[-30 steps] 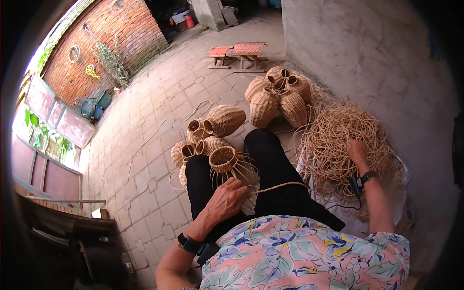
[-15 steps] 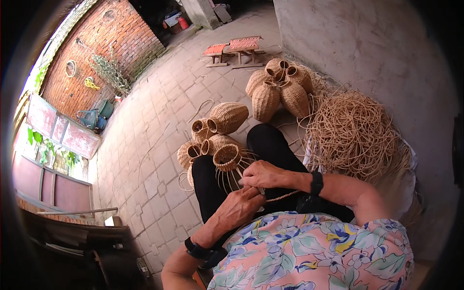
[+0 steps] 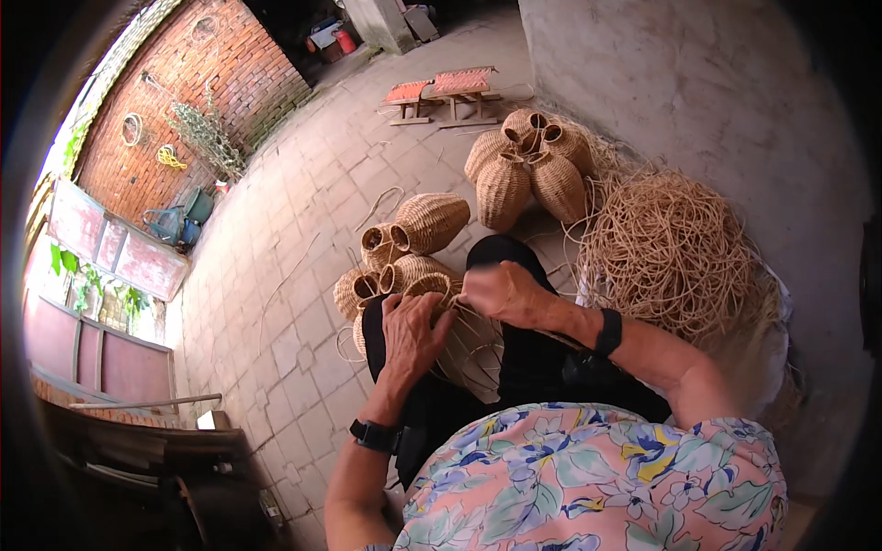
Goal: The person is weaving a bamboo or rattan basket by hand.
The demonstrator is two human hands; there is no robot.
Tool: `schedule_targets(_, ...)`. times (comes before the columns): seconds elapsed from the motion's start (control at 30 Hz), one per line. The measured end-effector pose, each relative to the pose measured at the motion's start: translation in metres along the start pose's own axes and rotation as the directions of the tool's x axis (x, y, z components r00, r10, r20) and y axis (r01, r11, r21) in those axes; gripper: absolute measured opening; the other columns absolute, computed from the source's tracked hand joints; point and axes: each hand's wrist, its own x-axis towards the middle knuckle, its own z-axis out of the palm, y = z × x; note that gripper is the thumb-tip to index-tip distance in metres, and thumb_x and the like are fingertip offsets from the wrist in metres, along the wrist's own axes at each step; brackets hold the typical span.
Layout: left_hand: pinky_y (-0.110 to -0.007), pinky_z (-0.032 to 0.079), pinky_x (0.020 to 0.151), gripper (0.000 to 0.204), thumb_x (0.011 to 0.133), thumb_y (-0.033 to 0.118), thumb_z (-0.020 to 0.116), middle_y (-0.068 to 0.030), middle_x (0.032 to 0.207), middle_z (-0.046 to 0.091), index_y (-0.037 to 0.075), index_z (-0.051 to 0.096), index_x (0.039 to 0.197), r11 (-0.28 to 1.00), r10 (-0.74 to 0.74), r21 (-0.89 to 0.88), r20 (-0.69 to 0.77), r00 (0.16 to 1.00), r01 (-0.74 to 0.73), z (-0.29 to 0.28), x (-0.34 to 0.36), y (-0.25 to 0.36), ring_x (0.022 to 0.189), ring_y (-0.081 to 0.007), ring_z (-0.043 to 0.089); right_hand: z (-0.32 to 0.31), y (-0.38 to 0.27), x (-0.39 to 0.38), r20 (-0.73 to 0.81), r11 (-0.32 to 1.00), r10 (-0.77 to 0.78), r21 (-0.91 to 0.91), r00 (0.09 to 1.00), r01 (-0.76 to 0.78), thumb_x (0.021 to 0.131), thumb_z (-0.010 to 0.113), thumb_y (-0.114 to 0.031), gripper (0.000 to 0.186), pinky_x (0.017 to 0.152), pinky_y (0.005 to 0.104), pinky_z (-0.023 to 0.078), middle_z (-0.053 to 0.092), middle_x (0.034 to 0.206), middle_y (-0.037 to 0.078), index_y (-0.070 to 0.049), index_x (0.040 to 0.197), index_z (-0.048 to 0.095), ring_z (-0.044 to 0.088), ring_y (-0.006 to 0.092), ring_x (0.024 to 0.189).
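Between my knees is a woven straw basket, its far rim showing past my fingers. My left hand is wrapped over its near left side, gripping it. At the basket's right edge, my right hand is closed, its fingertips pinching what looks like a straw strand. Loose straw strands fan out below the basket, over my lap. Just beyond stand several finished-looking vase-shaped baskets, partly hidden by my knee and left hand.
Another cluster of woven baskets stands ahead, beside a big heap of straw cord by the grey wall. Two low stools with red woven seats are farther off on the paved floor. A brick wall rises at left.
My hands were together over my lap, below the basket. Both have moved forward to it: the left now covers its left side, the right is at its right edge.
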Motion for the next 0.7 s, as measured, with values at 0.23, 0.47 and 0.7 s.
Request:
schedule_targets(0.23, -0.039, 0.044, 0.079, 0.022, 0.080, 0.019, 0.069, -0.0132, 0.071, 0.065, 0.010, 0.065, 0.100, 0.991, -0.128, 0.037, -0.061, 0.990, 0.130, 0.018, 0.007, 0.004, 0.072, -0.0300, 0.064, 0.007, 0.029, 0.001, -0.132, 0.956, 0.129, -0.246, 0.983, -0.158, 0.084, 0.064, -0.024, 0.016, 0.067, 0.0463, 0.051, 0.066, 0.074, 0.016, -0.008, 0.082, 0.064, 0.067, 0.0370, 0.074)
schedule_targets(0.47, -0.037, 0.047, 0.076, 0.021, 0.080, 0.011, 0.065, -0.0121, 0.075, 0.067, 0.009, 0.063, 0.102, 0.946, -0.249, -0.236, -0.081, 0.965, 0.225, 0.019, 0.010, 0.005, 0.072, -0.0275, 0.066, 0.027, 0.028, 0.019, -0.098, 0.975, 0.014, -0.220, 0.995, -0.035, 0.084, 0.062, -0.020, 0.016, 0.070, 0.0490, 0.051, 0.067, 0.079, 0.020, -0.004, 0.090, 0.062, 0.065, 0.0408, 0.079)
schedule_targets(0.7, -0.023, 0.048, 0.068, 0.027, 0.082, 0.002, 0.070, -0.0025, 0.080, 0.065, 0.007, 0.059, 0.106, 0.560, -0.432, -0.783, 0.003, 0.902, 0.270, 0.012, 0.005, -0.007, 0.075, -0.0071, 0.059, 0.017, 0.019, 0.018, -0.157, 0.992, -0.055, -0.121, 0.986, 0.036, 0.083, 0.066, -0.017, 0.016, 0.069, 0.0434, 0.051, 0.064, 0.078, 0.015, -0.004, 0.089, 0.060, 0.066, 0.0352, 0.076)
